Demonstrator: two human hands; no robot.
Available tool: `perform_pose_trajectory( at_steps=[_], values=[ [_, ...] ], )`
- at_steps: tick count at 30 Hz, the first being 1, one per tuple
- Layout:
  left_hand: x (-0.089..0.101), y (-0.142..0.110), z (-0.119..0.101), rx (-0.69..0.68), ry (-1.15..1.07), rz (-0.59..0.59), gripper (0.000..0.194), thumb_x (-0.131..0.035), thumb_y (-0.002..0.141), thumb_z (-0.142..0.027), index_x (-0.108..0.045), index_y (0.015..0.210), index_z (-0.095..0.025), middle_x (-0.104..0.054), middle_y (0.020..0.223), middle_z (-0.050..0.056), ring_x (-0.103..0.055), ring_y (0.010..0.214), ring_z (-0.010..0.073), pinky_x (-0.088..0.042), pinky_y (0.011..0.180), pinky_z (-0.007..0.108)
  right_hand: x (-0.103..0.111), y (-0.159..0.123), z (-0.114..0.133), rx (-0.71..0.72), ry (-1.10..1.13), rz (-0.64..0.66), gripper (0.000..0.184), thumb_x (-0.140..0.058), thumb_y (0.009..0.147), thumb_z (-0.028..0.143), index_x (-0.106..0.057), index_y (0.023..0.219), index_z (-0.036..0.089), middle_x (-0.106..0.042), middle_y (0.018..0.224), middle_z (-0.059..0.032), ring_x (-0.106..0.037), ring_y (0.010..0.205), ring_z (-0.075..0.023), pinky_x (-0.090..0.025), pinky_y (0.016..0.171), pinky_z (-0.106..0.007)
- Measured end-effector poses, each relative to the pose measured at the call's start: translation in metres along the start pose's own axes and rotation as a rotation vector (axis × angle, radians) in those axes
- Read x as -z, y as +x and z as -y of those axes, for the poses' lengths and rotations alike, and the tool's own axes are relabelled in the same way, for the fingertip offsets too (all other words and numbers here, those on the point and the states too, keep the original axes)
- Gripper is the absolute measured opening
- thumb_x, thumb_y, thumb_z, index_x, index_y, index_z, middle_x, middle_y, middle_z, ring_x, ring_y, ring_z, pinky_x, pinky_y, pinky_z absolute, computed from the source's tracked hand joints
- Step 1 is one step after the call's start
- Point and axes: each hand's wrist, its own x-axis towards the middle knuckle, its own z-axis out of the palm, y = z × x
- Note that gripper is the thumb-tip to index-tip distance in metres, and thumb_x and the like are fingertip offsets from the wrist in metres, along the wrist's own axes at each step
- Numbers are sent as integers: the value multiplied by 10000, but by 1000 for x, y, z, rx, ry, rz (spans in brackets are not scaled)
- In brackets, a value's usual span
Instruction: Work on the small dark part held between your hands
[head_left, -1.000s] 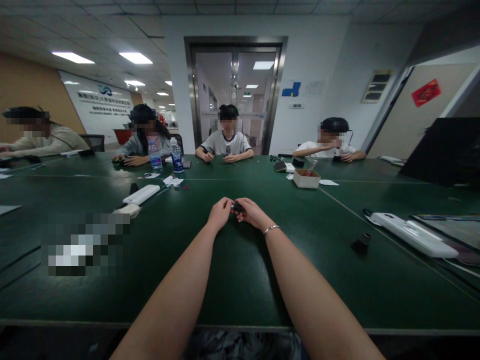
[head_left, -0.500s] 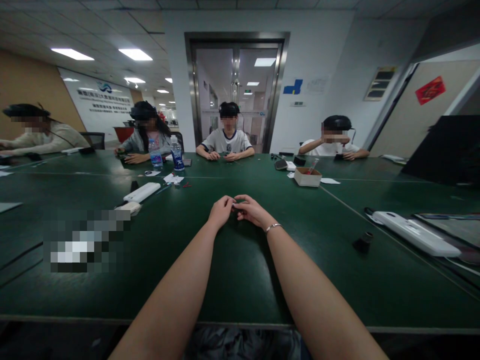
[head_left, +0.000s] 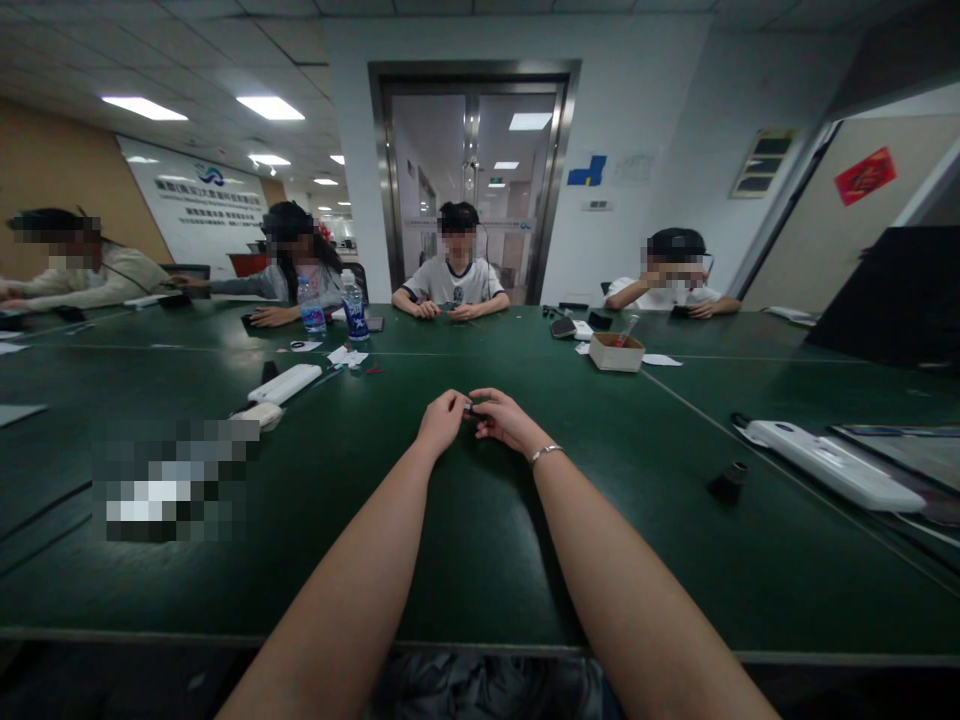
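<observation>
Both my hands meet over the middle of the dark green table (head_left: pixel 480 560). Between my fingertips is a small dark object (head_left: pixel 469 408) with a light spot, too small to name. My left hand (head_left: pixel 441 420) has its fingers closed on the object's left side. From the other side, my right hand (head_left: pixel 504 420) pinches it with thumb and forefinger, the other fingers curled below. A silver bracelet sits on my right wrist. Most of the object is hidden by my fingers.
A white power strip (head_left: pixel 836 466) and a small black cylinder-like piece (head_left: pixel 729 482) lie to my right. Ahead stand an open box (head_left: pixel 615 353) and two bottles, one a blue-labelled bottle (head_left: pixel 354 308). Another white strip (head_left: pixel 285 383) lies left. Several people sit across the table.
My hands stay almost in place, with slightly more of the small object showing between the fingers. Across the table at left, a person's arm has stretched out sideways.
</observation>
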Motion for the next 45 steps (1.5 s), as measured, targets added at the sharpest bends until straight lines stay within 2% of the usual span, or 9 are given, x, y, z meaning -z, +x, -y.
perform_pose_trajectory(
  at_steps=[6, 11, 16, 21, 27, 34, 38, 41, 45],
  values=[
    [-1, 2, 3, -35, -79, 49, 190, -590, 766, -308, -631, 885, -165, -684, 833, 54, -630, 775, 152, -477, 727, 277, 5, 4, -3, 9, 90, -16, 243, -547, 789, 48, -518, 986, 188, -548, 596, 43, -509, 433, -66, -544, 467, -236],
    [-1, 5, 3, -10, -123, -8, 167, -600, 775, -287, -640, 870, -155, -693, 811, 67, -646, 772, 162, -492, 752, 294, 5, 6, -4, 0, 93, -18, 101, -562, 871, 246, -507, 929, 183, -568, 643, 19, -540, 437, -77, -566, 479, -279],
    [-1, 7, 6, -16, -79, 1, 188, -578, 792, -299, -642, 890, -153, -693, 804, 71, -649, 770, 169, -494, 765, 310, 4, 3, -2, -5, 105, -26, 160, -588, 838, 143, -500, 962, 193, -583, 681, 24, -512, 420, -56, -566, 484, -274],
    [-1, 8, 8, -20, -42, -22, 199, -557, 803, -301, -638, 900, -148, -690, 836, 81, -643, 785, 173, -487, 770, 315, 3, 2, -1, -13, 110, -10, 43, -503, 899, 215, -503, 929, 184, -561, 664, 18, -521, 418, -70, -562, 471, -285],
    [-1, 7, 7, -10, -46, -27, 199, -561, 803, -303, -639, 906, -152, -687, 823, 69, -635, 779, 163, -481, 761, 299, 4, 3, -2, -13, 117, -22, 101, -563, 859, 184, -504, 941, 193, -574, 702, 21, -518, 422, -57, -569, 489, -282],
    [0, 7, 6, 4, -65, -26, 199, -558, 802, -306, -640, 902, -155, -679, 815, 60, -629, 771, 158, -477, 735, 287, 6, 6, -5, -15, 123, -21, 57, -534, 883, 182, -505, 930, 195, -556, 629, 35, -481, 399, -54, -578, 514, -298],
    [2, 6, 2, -12, -134, -6, 223, -571, 785, -314, -644, 921, -153, -663, 772, 41, -606, 722, 144, -478, 697, 275, 8, 7, -6, -20, 118, 1, 146, -511, 914, 318, -489, 868, 182, -508, 513, 51, -452, 378, -61, -569, 500, -275],
    [2, 6, -2, -40, -215, 30, 221, -582, 761, -247, -640, 952, -150, -673, 854, 51, -602, 749, 132, -481, 717, 269, 8, 6, -5, -47, 123, 0, 202, -470, 932, 371, -476, 868, 179, -478, 459, 64, -431, 361, -63, -569, 504, -272],
    [1, 5, -7, 2, -258, 36, 214, -560, 768, -221, -638, 953, -149, -671, 959, 82, -610, 826, 145, -489, 715, 268, 7, 6, -5, -50, 140, 21, 165, -470, 938, 320, -471, 861, 175, -503, 474, 53, -433, 363, -60, -568, 517, -276]
  ],
)
